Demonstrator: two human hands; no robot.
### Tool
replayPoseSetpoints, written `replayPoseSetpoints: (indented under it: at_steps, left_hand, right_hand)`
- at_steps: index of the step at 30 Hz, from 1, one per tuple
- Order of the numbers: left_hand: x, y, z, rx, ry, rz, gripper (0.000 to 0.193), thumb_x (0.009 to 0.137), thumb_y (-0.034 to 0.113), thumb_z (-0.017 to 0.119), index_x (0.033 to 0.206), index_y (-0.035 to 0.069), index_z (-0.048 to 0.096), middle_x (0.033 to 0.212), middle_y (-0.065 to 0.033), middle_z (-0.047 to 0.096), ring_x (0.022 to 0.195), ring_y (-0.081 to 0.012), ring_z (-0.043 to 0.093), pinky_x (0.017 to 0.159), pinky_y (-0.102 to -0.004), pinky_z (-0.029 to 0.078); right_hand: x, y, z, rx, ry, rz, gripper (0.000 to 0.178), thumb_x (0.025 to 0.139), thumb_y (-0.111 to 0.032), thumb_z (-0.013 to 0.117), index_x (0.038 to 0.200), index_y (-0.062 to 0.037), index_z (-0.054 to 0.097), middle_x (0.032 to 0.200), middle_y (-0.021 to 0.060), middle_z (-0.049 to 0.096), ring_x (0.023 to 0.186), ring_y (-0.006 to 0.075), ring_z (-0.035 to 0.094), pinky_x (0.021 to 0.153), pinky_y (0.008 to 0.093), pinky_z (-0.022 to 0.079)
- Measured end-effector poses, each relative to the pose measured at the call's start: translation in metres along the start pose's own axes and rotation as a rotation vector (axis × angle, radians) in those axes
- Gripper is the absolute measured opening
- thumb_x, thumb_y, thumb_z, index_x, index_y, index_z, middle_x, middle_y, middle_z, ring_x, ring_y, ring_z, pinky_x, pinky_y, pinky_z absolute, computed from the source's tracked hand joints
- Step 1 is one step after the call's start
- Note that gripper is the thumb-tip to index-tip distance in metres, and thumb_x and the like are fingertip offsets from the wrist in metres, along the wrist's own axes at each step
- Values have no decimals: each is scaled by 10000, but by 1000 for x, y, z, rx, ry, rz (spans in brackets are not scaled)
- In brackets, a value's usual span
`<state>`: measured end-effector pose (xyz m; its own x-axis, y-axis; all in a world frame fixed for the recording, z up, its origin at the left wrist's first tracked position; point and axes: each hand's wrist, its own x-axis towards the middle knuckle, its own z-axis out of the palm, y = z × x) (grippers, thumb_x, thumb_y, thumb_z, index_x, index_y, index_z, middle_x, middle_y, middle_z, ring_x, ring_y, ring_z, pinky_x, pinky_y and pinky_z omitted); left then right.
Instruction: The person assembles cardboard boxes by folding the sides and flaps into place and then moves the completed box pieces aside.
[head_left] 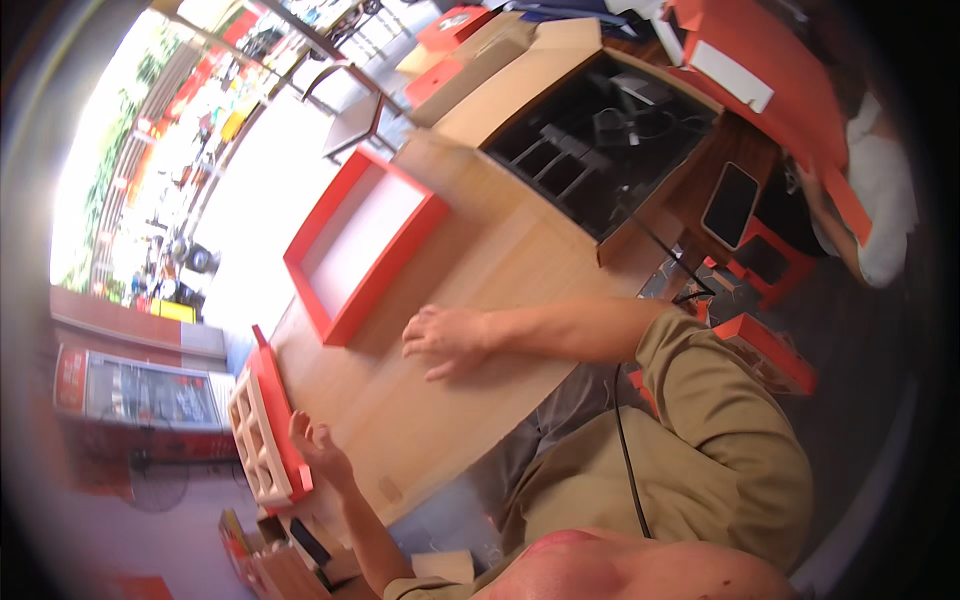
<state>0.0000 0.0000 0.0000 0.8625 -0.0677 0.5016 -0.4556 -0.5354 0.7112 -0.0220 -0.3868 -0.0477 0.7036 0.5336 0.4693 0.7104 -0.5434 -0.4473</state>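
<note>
Over the light wooden table, my right hand reaches across with its fingers spread and nothing in them. A shallow red box part with a pale inside lies just beyond it, apart from the fingers. My left hand is raised at the table's left side, its fingers apart and empty. Closest to that hand is a red box piece with a cream compartment insert at the table's left edge. Whether the hand touches the red piece, I cannot tell.
An open cardboard box, its inside black, holds dark parts and cables at the far right. A phone lies near it. At right, another person's arm is beside a large red sheet. A chair stands beyond the table.
</note>
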Motion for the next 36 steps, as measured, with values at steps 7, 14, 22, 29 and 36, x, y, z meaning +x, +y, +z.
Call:
replayPoseSetpoints:
  at_steps: [7,14,22,29,36]
  left_hand:
    - [77,77,140,755,-240,672,600,849,205,707,1393,55,501,1428,-202,508,1328,-410,470,1103,-511,389]
    - [84,95,187,570,-461,496,313,907,218,673,1147,60,551,952,-150,674,865,-383,670,694,-503,543]
    - [66,117,178,687,-710,424,232,906,227,651,976,50,518,902,-168,647,854,-391,668,695,-518,538]
    - [79,116,143,650,-907,338,337,827,349,701,879,32,598,893,-166,664,868,-391,669,753,-521,522]
    - [87,114,142,682,-1008,186,530,824,545,705,912,25,650,826,-172,691,862,-386,666,792,-497,515]
  right_hand:
    - [0,12,-5,84,168,15,498,869,-370,740,1263,-82,639,1323,152,588,1281,330,530,1088,467,414]
    - [-2,22,-37,-111,443,88,642,799,-245,767,1380,-106,531,1405,153,484,1370,352,427,1153,531,321]
    - [-7,24,-56,-353,374,168,521,762,-214,784,1243,-120,609,1246,95,581,1282,281,507,1095,483,379]
    - [-1,32,-55,-361,302,23,172,691,-172,770,780,-112,636,820,29,660,887,241,663,862,404,500]
    - [-5,40,-48,-395,336,-83,177,692,-197,761,793,-116,642,838,35,667,864,247,671,848,400,510]
